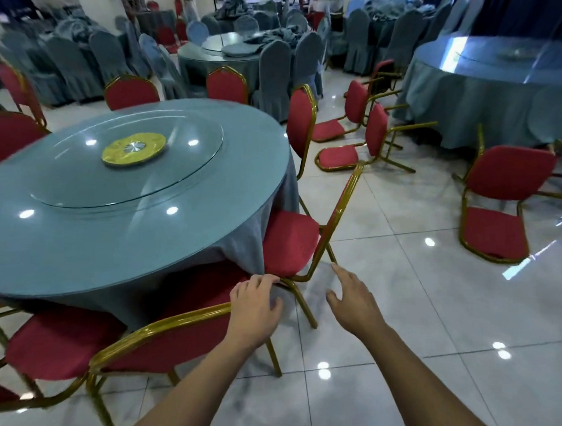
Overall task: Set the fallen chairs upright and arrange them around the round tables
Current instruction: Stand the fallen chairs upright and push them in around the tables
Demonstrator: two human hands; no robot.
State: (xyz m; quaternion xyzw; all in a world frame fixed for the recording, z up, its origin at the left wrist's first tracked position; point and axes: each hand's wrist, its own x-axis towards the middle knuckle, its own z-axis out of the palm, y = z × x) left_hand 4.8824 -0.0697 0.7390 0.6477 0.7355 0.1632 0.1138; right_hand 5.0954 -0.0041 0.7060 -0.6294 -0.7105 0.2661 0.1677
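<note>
Hands both spread loose: my left hand (pixel 254 305) rests on the nearest chair's (pixel 169 340) gold back rail, my right hand (pixel 352 298) hovers empty beside it. Fallen chairs (pixel 341 155) (two, tangled) lie on the floor (pixel 406 304) between the round tabletop (pixel 80 228) and the next table (pixel 493 84).

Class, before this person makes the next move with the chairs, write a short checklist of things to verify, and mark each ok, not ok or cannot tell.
1. Left hand on the nearest chair: ok, resting on its back rail.
2. Right hand free: ok, open, holding nothing.
3. Chair beside it tucked in at the near round table: ok, upright, seat under the cloth.
4. All chairs upright: not ok, three fallen chairs lie on the floor.
5. Floor path to them: ok, bare tiles.
6. Chair legs sound: cannot tell.
</note>
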